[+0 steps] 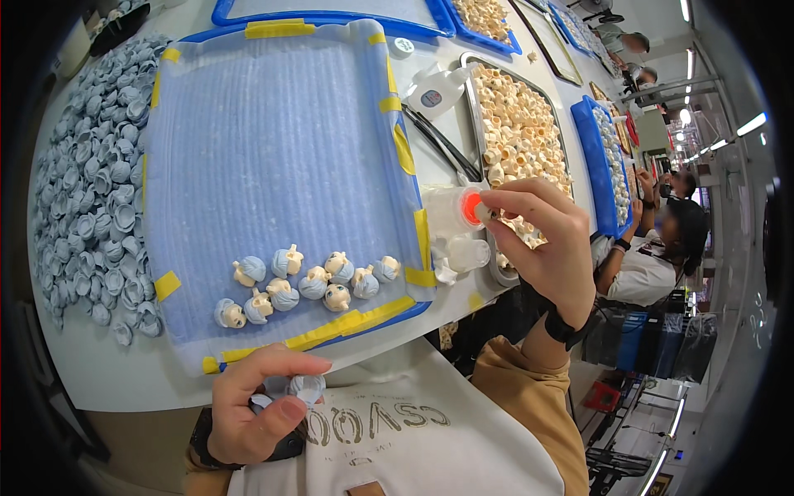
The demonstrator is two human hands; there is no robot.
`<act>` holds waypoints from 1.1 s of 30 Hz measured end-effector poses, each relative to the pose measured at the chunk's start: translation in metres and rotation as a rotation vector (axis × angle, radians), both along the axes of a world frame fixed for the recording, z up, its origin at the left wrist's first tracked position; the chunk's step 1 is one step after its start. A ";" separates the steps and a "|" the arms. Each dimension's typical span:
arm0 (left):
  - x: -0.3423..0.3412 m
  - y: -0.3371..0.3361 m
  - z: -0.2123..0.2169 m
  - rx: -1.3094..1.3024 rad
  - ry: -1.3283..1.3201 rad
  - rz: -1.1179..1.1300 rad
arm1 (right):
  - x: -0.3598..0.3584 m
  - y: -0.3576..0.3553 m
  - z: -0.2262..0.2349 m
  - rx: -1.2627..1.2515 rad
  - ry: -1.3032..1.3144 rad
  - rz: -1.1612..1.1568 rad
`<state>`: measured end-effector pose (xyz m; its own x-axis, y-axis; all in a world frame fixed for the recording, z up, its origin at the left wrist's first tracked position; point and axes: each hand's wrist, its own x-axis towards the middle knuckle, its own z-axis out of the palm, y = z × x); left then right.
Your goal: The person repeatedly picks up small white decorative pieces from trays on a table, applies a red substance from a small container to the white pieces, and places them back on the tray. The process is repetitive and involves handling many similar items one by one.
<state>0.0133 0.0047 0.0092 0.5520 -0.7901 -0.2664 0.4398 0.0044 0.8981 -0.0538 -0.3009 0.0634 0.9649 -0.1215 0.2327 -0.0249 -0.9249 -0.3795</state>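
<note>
My left hand (252, 405) is closed around pale blue doll hair shells; one cupped hair shell (307, 388) shows between thumb and forefinger, above my lap. My right hand (550, 244) pinches a small cream doll face piece (486, 213) between thumb and fingertips. It is held right at the bright orange-red opening of a clear container (471, 207); whether they touch, I cannot tell. Several doll heads (337, 297) with blue hair lie at the near end of a tray lined with bluish sheet (273, 149) and edged with yellow tape.
Loose blue hair shells (107, 198) are heaped along the left. A metal tray (473, 99) of cream face pieces stands right, beside black tweezers (442, 140), a white bottle (438, 93) and a small clear cup (468, 253). Farther right are a blue bin (591, 157) and a co-worker (649, 269).
</note>
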 end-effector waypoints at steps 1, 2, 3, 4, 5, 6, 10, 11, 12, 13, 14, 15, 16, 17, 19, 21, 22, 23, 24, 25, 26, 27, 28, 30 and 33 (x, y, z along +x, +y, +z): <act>0.000 0.000 -0.001 -0.003 -0.010 -0.004 | 0.000 0.000 0.000 -0.006 0.002 0.003; 0.000 0.000 -0.001 -0.006 -0.003 0.000 | 0.000 0.000 0.000 -0.011 0.003 0.007; 0.000 -0.001 -0.001 -0.009 0.004 0.006 | 0.000 0.000 0.000 -0.009 0.007 0.005; 0.000 -0.001 -0.001 -0.011 0.011 0.013 | 0.000 0.001 0.000 -0.007 0.011 0.003; 0.000 -0.001 -0.001 -0.008 0.010 0.006 | 0.000 0.001 0.001 -0.005 0.015 0.001; 0.001 0.000 -0.001 -0.004 0.009 -0.002 | 0.000 0.001 0.001 -0.002 0.018 -0.004; -0.001 0.000 -0.003 -0.026 0.017 0.018 | -0.002 0.001 0.002 0.010 0.025 -0.014; -0.001 -0.001 -0.001 -0.011 0.032 0.028 | -0.002 0.001 0.002 0.012 0.026 -0.013; 0.000 -0.001 0.002 0.005 0.048 0.036 | -0.004 0.001 0.001 0.013 0.019 -0.022; 0.000 -0.001 0.003 0.020 0.063 0.044 | -0.005 0.000 0.000 0.014 0.012 -0.031; 0.000 -0.001 0.002 0.015 0.072 0.042 | -0.007 0.000 -0.001 0.015 0.005 -0.039; -0.001 0.000 0.000 0.011 0.080 0.040 | -0.008 -0.001 -0.002 0.014 0.001 -0.041; -0.001 0.000 -0.001 0.006 0.088 0.038 | -0.009 -0.002 -0.003 0.014 -0.004 -0.043; -0.001 0.000 -0.002 0.004 0.091 0.041 | -0.010 -0.003 -0.004 0.013 -0.009 -0.044; -0.002 0.000 -0.002 -0.001 0.098 0.049 | -0.010 -0.003 -0.004 0.022 -0.013 -0.054; -0.001 0.001 -0.003 -0.017 0.084 0.041 | -0.011 -0.003 -0.005 0.028 -0.018 -0.060; -0.001 0.002 -0.004 -0.025 0.077 0.037 | -0.012 -0.002 -0.005 0.031 -0.020 -0.062; -0.001 0.002 -0.005 -0.028 0.063 0.041 | -0.012 -0.002 -0.006 0.033 -0.022 -0.063; -0.001 0.002 -0.006 -0.031 0.048 0.046 | -0.012 -0.002 -0.006 0.035 -0.021 -0.065; -0.002 0.002 -0.006 -0.034 0.034 0.050 | -0.012 -0.002 -0.006 0.037 -0.020 -0.066; -0.002 0.002 -0.007 -0.031 0.027 0.061 | -0.012 -0.002 -0.006 0.038 -0.019 -0.068; -0.002 0.002 -0.007 -0.027 0.021 0.071 | -0.012 -0.002 -0.006 0.039 -0.022 -0.068; -0.002 0.001 -0.007 -0.024 0.014 0.082 | -0.012 -0.002 -0.006 0.039 -0.025 -0.068; -0.003 -0.001 -0.006 -0.042 0.031 0.104 | -0.012 -0.002 -0.006 0.042 -0.034 -0.063; -0.002 -0.005 -0.005 -0.080 0.011 0.123 | -0.013 -0.004 -0.008 0.048 -0.070 -0.060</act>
